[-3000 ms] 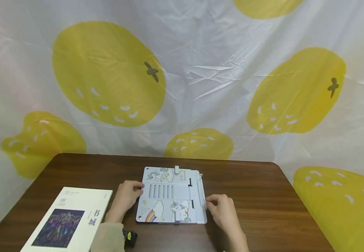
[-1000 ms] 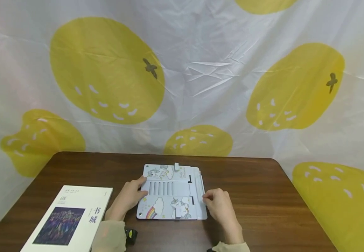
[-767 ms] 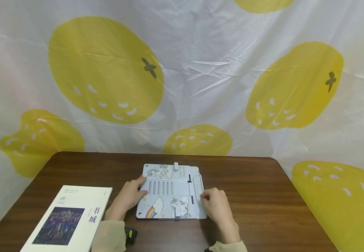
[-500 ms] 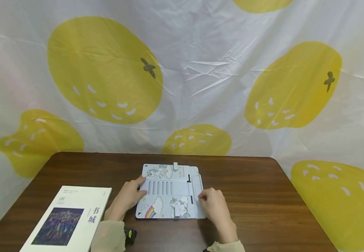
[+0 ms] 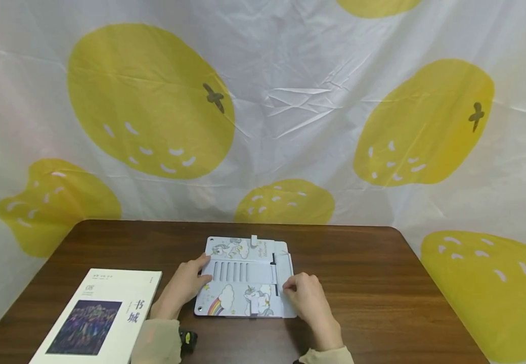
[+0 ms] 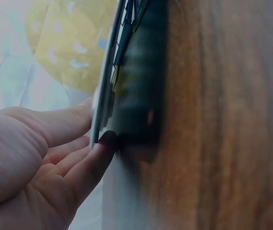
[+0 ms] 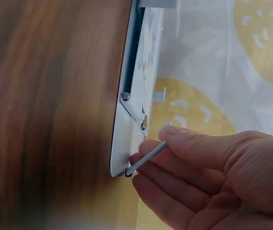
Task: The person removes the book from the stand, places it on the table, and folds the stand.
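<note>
A white book stand (image 5: 231,273) with unicorn and rainbow prints lies flat before me on the table. My left hand (image 5: 182,284) pinches its left edge. In the left wrist view the thumb (image 6: 64,125) presses the printed face and fingertips reach beneath the stand's edge (image 6: 102,96). At the right end, my right hand (image 5: 309,301) pinches a thin white wire support (image 7: 148,157) between thumb and fingers. The right wrist view shows that wire tilted up from the stand's end, its lower end at the corner of the panel (image 7: 122,153).
A white-covered book (image 5: 144,285) with a dark picture lies on the left of the brown table (image 5: 381,288). A black strap piece (image 5: 189,341) sits by the left sleeve (image 5: 157,339). Behind the table hangs a white cloth (image 5: 290,136) printed with yellow fruit.
My right hand has moved left with the wire, swinging it from beyond the stand's right edge to over its right end. The left thumb has come onto the stand's face.
</note>
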Demonstrator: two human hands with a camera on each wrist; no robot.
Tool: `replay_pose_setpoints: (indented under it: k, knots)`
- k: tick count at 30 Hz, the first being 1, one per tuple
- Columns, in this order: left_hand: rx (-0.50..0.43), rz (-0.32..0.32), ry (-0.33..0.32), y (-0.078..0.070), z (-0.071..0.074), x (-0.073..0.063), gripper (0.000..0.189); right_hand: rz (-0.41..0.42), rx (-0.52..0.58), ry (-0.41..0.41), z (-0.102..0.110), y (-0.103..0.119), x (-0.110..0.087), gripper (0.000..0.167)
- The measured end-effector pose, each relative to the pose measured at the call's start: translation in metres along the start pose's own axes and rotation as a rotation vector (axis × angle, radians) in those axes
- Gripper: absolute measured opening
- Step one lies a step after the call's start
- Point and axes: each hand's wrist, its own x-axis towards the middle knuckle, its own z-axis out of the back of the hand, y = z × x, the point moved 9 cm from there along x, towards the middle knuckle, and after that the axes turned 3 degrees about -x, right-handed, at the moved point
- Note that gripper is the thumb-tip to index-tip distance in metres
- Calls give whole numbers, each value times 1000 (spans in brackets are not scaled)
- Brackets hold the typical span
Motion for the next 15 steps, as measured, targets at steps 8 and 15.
replay_pose_setpoints:
  k: [8,15]
  knots:
    - [6,-22,-20,2,0,1,52,-73,80,36,-4,-12,1,9]
    - [3,-10,-21,1,0,2,52,-174,179,66,-6,-32,0,10]
